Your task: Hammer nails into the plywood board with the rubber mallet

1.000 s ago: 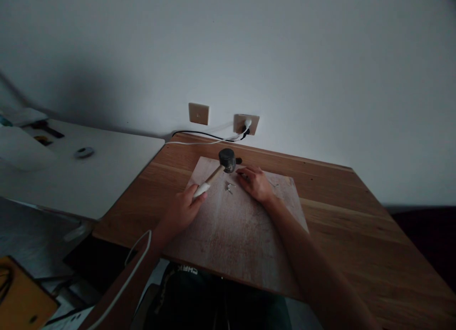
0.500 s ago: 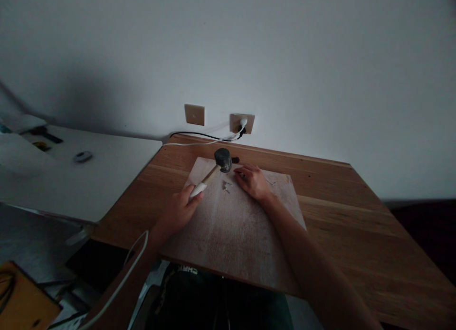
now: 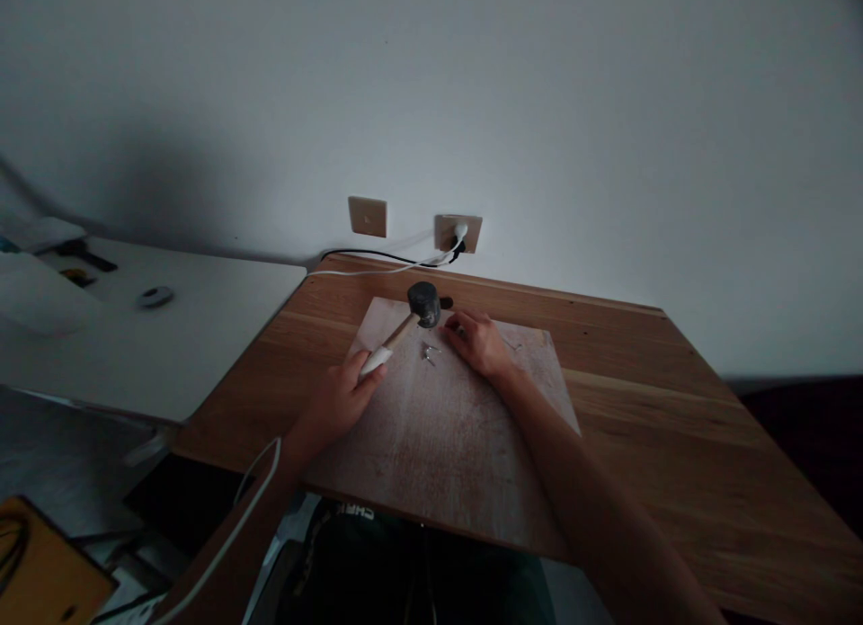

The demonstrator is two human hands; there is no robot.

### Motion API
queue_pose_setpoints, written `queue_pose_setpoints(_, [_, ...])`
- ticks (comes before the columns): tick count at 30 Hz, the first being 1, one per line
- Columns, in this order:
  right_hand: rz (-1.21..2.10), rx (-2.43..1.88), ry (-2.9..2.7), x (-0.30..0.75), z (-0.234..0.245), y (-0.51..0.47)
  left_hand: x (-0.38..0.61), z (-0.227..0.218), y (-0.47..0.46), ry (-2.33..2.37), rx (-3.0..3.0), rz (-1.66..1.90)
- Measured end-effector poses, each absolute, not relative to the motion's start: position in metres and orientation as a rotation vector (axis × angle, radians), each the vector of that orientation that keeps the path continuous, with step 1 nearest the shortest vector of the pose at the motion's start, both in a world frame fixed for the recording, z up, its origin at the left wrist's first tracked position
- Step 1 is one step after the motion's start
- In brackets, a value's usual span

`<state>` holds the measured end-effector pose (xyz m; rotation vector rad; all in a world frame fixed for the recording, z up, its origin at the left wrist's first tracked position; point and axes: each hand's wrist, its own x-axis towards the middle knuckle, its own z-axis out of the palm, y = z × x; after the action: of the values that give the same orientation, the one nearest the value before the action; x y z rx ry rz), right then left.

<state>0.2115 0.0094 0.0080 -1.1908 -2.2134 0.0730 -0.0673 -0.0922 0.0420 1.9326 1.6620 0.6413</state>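
Observation:
My left hand [image 3: 347, 393] is wrapped round the pale grip of a mallet [image 3: 424, 305] with a black head and a wooden handle. The head is held just above the far part of a worn board [image 3: 431, 445]. My right hand [image 3: 475, 341] rests on that board, right of the mallet head, with its fingers curled and the fingertips together. Whatever they pinch is too small to make out. Between the hands lie a few small metal pieces, perhaps nails [image 3: 430, 352]. A thin metal piece [image 3: 515, 346] lies right of my right hand.
The board lies on a wooden table [image 3: 647, 427] against a wall. A socket [image 3: 458, 234] with plugs and cables sits behind it. At the left, a white table [image 3: 148, 346] holds a computer mouse [image 3: 155, 297]. A white cable [image 3: 229, 540] runs along my left arm.
Both hands keep nearly the same place. The mallet head has shifted very slightly to the right, and my right fingers have moved a little.

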Motion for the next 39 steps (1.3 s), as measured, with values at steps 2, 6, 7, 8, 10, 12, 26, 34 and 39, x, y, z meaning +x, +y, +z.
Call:
queue_pose_setpoints(2, [0.072, -1.198, -2.209, 0.2105, 0.0092, 0.0089, -0.0669, 0.0435, -0.0926, 1.66, 1.931, 0.634])
queue_pose_setpoints(6, [0.07, -1.2, -2.2, 0.2088, 0.0097, 0.0077, -0.0671, 0.0443, -0.0927, 1.656, 1.938, 0.627])
queue_pose_setpoints(7, [0.069, -1.196, -2.201, 0.2086, 0.0097, 0.0073, -0.0672, 0.044, -0.0925, 1.663, 1.942, 0.619])
queue_pose_setpoints(8, [0.067, -1.19, -2.205, 0.2085, 0.0097, 0.0069, -0.0673, 0.0437, -0.0924, 1.673, 1.946, 0.611])
queue_pose_setpoints(10, [0.056, -1.18, -2.219, 0.2086, 0.0099, 0.0062, -0.0674, 0.0429, -0.0921, 1.681, 1.953, 0.606])
queue_pose_setpoints(12, [0.047, -1.171, -2.233, 0.2088, 0.0102, 0.0058, -0.0673, 0.0425, -0.0922, 1.688, 1.95, 0.614])
queue_pose_setpoints(26, [0.062, -1.189, -2.237, 0.2099, 0.0072, 0.0096, -0.0671, 0.0432, -0.0927, 1.702, 1.956, 0.572])
queue_pose_setpoints(34, [0.084, -1.188, -2.239, 0.2102, 0.0056, 0.012, -0.0673, 0.044, -0.0923, 1.665, 1.946, 0.627])
queue_pose_setpoints(39, [0.087, -1.172, -2.217, 0.2102, 0.0053, 0.0111, -0.0669, 0.0505, -0.0922, 1.635, 1.924, 0.641])
